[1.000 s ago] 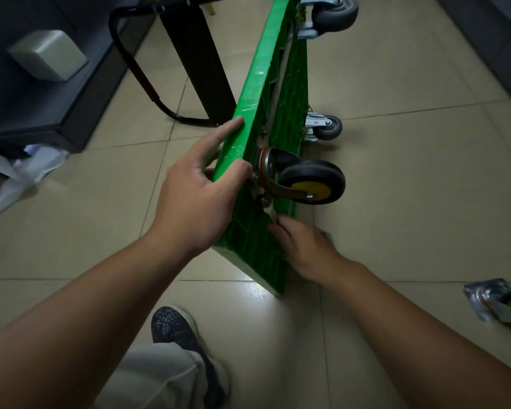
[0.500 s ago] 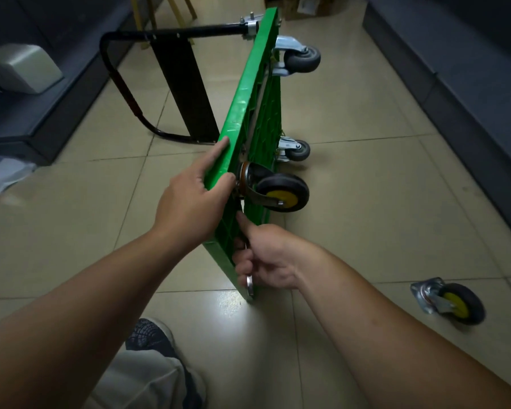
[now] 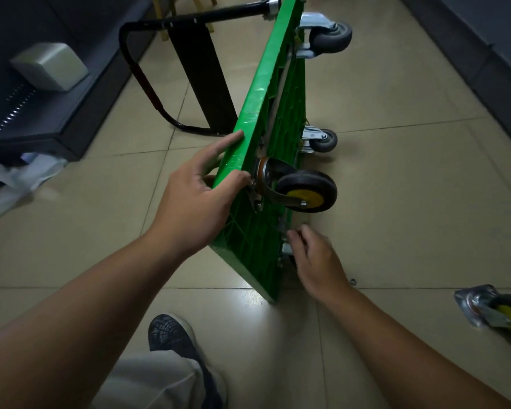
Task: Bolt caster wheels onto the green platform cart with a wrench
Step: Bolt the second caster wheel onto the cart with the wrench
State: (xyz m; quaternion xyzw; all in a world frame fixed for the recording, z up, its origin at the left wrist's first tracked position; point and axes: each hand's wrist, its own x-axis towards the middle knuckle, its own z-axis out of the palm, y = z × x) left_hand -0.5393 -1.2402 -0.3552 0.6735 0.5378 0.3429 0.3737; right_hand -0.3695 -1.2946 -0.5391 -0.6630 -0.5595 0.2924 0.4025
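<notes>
The green platform cart [image 3: 258,119] stands on its long edge on the tiled floor, underside facing right. A black caster wheel with a yellow hub [image 3: 306,191] sits on its plate against the underside near me. My left hand [image 3: 198,193] grips the cart's upper edge beside that caster, index finger stretched along the rim. My right hand [image 3: 316,261] is low against the underside, below the caster, blurred, fingers curled round a metal wrench [image 3: 282,228] that shows only partly. Two grey casters [image 3: 331,36] [image 3: 322,140] sit at the far end.
A loose yellow-hub caster [image 3: 499,311] lies on the floor at the right, a small nut [image 3: 352,281] near my right wrist. The cart's black handle [image 3: 189,22] juts left. A dark cabinet [image 3: 56,119] stands left, a dark bench [image 3: 484,54] right. My shoe [image 3: 171,335] is below.
My right hand has shifted a little right and away from the cart's lower corner, and is now blurred with motion. My left hand keeps its hold on the upper edge.
</notes>
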